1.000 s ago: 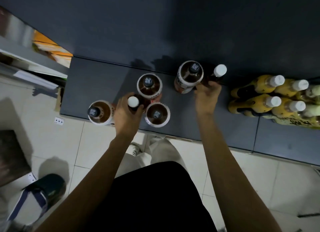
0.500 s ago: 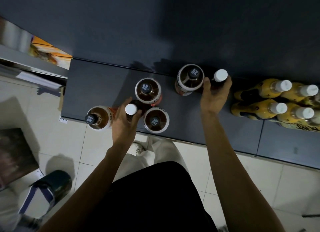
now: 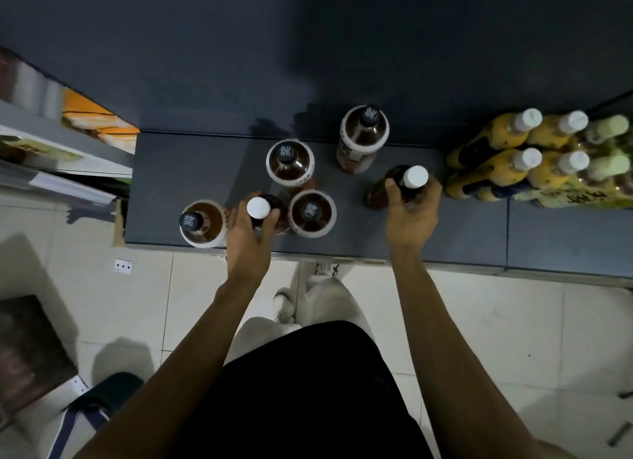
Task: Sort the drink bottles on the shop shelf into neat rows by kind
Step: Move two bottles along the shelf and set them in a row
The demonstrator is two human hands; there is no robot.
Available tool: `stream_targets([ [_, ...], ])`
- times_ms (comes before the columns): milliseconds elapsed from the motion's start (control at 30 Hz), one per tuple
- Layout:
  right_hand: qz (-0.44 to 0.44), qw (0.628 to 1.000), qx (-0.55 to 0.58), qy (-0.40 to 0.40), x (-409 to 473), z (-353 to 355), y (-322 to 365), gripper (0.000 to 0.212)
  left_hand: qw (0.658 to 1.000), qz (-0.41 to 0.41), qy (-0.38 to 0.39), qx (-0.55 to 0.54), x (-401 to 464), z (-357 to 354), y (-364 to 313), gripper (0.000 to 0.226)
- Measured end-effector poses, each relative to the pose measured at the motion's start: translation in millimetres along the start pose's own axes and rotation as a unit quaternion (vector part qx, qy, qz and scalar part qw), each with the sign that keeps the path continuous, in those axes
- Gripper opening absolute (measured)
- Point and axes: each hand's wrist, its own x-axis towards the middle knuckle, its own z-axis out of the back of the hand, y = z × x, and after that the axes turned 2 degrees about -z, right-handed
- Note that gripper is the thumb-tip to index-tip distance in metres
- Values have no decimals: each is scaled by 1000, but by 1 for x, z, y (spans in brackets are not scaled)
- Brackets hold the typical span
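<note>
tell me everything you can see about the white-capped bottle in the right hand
The white-capped bottle is small and dark, with brownish liquid showing through what looks like clear plastic and a round white screw cap on top. It leans, cap toward the camera and base toward the left, over the dark shelf; whether the base touches it is unclear. The right hand wraps its neck and shoulder from the front. It sits between the big dark-capped bottle and the yellow bottles, touching neither.

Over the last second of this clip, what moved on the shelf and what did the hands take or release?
The right hand kept its grip on the white-capped dark bottle and drew it from the back, beside the rear brown bottle, toward the shelf's front edge. The left hand still holds its white-capped bottle in place. Nothing was released. The other brown bottles and the yellow bottles stayed put.
</note>
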Motion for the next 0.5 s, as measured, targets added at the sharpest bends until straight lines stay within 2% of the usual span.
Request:
stream_targets([
  [267,70,997,14,31,-84,25,-17,47,996,-88,10,-26,-33,42,21,38],
  [500,134,989,32,51,-149,38,-23,33,982,-122,50,-134,-68,82,29,30],
])
